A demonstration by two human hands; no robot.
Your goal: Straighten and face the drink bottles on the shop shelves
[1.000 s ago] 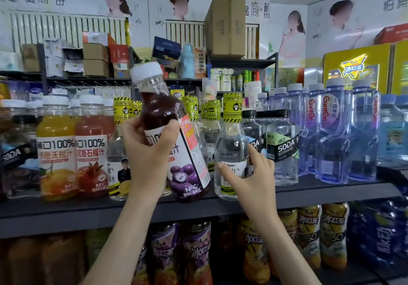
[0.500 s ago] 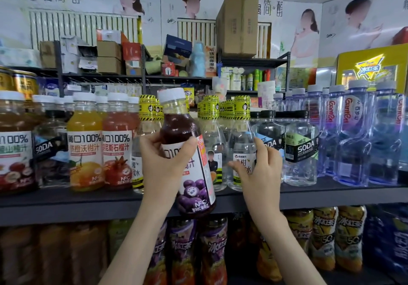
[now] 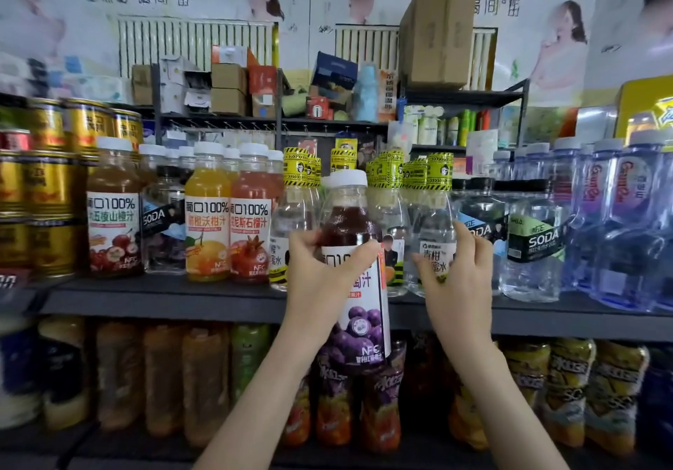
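— Why's your left hand (image 3: 317, 276) gripping the purple juice bottle (image 3: 360, 331) off the shelf (image 3: 164, 298)?
— Likely bound for the juices (image 3: 207, 236) at ten o'clock; at three, your right hand (image 3: 459, 287) clasps a clear bottle (image 3: 437, 247) to face it.

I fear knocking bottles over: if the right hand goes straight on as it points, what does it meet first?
Probably the clear bottle with the yellow cap, just beyond the right hand; they may be touching, since depth is unclear.
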